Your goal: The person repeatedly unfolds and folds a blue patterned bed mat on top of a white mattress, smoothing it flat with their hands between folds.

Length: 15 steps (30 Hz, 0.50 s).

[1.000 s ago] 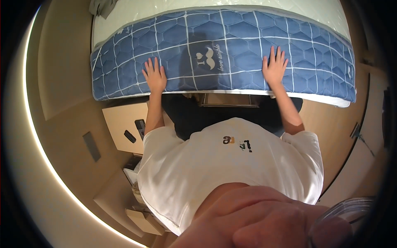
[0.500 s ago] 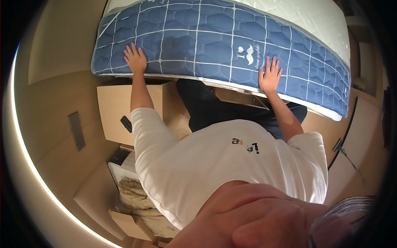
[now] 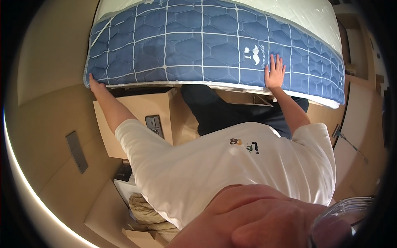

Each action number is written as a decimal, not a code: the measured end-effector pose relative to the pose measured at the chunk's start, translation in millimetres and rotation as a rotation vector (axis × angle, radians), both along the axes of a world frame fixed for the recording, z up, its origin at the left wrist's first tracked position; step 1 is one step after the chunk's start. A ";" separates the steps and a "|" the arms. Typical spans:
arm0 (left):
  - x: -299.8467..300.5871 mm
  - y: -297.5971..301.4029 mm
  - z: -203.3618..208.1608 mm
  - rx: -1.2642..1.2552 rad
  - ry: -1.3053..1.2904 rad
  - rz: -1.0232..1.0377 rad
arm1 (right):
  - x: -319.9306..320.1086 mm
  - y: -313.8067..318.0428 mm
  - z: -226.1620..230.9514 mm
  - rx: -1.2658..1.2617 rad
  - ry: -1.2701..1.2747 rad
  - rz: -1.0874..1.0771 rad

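Blue quilted fabric [image 3: 186, 49] covers the near end of a white mattress [image 3: 306, 18] as the right hand [image 3: 274, 75], fingers slightly spread and best pressed evenly to prevent bunching, rests near the mattress's front edge, the left hand [image 3: 96, 85], its finger state indiscernible, at its left corner.

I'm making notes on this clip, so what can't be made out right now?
In the head view:
Left hand: most fingers hidden, apparently by the corner of the blue quilted pad, so its grip is unclear.
White mattress: far end cut off by the picture's top edge.
Tan fabric: partly hidden by the white shirt.
Dark gray object on the wooden cabinet: too small to identify.
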<state>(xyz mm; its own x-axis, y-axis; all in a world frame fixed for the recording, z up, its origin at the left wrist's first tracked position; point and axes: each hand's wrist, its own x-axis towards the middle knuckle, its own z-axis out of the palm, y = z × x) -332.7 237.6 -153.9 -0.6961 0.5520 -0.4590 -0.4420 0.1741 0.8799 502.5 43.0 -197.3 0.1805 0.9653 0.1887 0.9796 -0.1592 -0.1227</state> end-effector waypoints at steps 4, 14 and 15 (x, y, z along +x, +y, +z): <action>15.4 0.1 36.6 -0.020 0.042 -0.068 | 0.8 0.4 -1.0 0.003 -0.024 -0.010; 410.3 -71.4 94.6 0.807 1.463 -0.378 | 19.6 -13.9 -3.7 0.055 -0.011 -0.043; 453.2 -84.1 93.9 0.883 1.338 -0.527 | 24.9 -16.4 -3.8 0.038 0.011 -0.030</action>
<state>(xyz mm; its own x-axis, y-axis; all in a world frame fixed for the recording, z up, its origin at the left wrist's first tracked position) 120.5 153.5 -60.0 0.0177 0.5823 0.8128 0.5835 -0.6662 0.4645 527.4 26.6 -201.1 0.2113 0.9517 0.2227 0.9730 -0.1833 -0.1401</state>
